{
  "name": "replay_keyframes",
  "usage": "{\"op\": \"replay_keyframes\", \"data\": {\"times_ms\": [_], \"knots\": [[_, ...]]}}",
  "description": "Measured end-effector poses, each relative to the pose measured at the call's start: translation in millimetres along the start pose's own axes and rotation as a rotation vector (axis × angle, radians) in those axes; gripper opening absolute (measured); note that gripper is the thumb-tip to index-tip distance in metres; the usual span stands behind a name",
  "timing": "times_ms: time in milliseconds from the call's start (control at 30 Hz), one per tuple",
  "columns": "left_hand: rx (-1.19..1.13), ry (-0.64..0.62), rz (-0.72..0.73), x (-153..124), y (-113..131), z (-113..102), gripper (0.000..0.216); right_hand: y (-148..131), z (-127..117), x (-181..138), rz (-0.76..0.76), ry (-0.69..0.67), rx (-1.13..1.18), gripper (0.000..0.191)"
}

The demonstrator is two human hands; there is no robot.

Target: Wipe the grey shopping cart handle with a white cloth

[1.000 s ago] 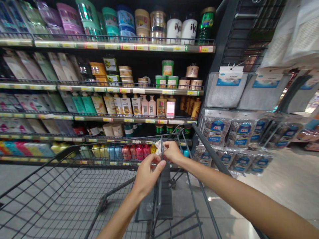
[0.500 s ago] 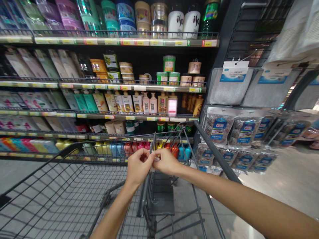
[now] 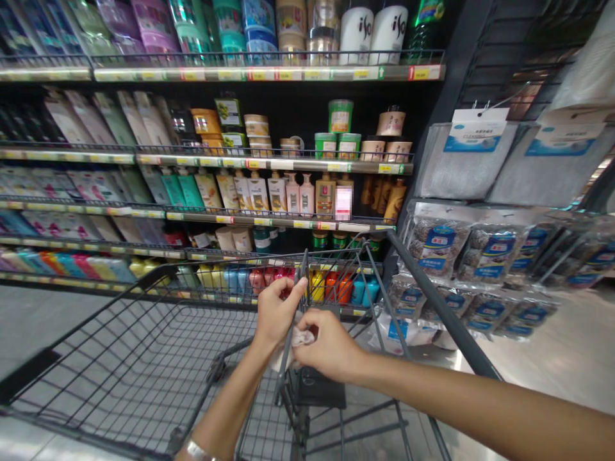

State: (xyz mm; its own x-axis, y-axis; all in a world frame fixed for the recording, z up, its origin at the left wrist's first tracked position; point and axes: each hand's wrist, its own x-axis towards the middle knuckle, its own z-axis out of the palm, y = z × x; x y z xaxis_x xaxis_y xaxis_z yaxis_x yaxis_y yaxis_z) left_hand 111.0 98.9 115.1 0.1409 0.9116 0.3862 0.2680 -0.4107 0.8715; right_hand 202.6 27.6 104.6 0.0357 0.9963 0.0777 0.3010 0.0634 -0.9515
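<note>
My left hand is closed, thumb and fingers bent together beside the upright bar of the dark wire shopping cart. Whatever it pinches, if anything, is hidden. Lower and to the right, my right hand is closed on a crumpled whitish piece of thin material, maybe a wipe or a bag; its kind is unclear. Part of this piece hangs down behind the cart's bar, below the left hand. Under the right hand is the cart's dark flat seat panel.
Shelves of bottles and tubs stand across the front, beyond the cart. To the right hang packs of metal scourers and grey cleaning cloths. The cart's side rail runs above my right forearm. Grey floor shows at the right.
My hands have parted: the right one has moved down with the whitish piece, which now shows more. The left hand stays high by the bar. The view has shifted slightly left.
</note>
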Motion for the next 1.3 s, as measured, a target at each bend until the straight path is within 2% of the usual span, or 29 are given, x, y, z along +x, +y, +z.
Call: {"op": "replay_keyframes", "data": {"times_ms": [300,433,533,633,733,833,1000,1167,1300], "knots": [[0.023,-0.019,0.025,-0.5,-6.3,-0.6,0.040,-6.1,13.6,-35.5,-0.029,-0.043,0.051,0.025],[0.100,-0.108,0.099,0.7,-8.5,-3.2,0.041,-6.6,9.1,-32.8,-0.040,-0.099,-0.043,0.026],[0.176,-0.187,0.180,2.9,-7.1,-7.8,0.040,0.2,5.9,-26.1,-0.073,-0.042,-0.129,0.024],[0.208,-0.205,0.213,5.5,-4.7,-13.2,0.040,8.3,4.8,-19.9,-0.126,-0.018,-0.137,0.025],[0.168,-0.206,0.181,7.3,-3.2,-17.4,0.039,12.6,4.7,-13.2,-0.191,-0.022,-0.126,0.027],[0.110,-0.164,0.157,8.2,-2.0,-19.3,0.036,14.6,2.9,-0.4,-0.224,0.018,-0.153,0.026],[0.078,-0.017,0.247,9.1,-2.4,-17.7,0.030,20.7,-4.1,38.6,-0.241,0.115,-0.186,0.021],[-0.140,-0.063,0.049,9.2,-6.5,-14.6,0.024,31.6,-7.9,81.9,-0.228,0.218,-0.157,0.017],[-0.192,-0.029,0.032,8.6,-5.9,-12.9,0.023,41.5,-11.5,113.4,-0.173,0.328,-0.119,0.017]]}}
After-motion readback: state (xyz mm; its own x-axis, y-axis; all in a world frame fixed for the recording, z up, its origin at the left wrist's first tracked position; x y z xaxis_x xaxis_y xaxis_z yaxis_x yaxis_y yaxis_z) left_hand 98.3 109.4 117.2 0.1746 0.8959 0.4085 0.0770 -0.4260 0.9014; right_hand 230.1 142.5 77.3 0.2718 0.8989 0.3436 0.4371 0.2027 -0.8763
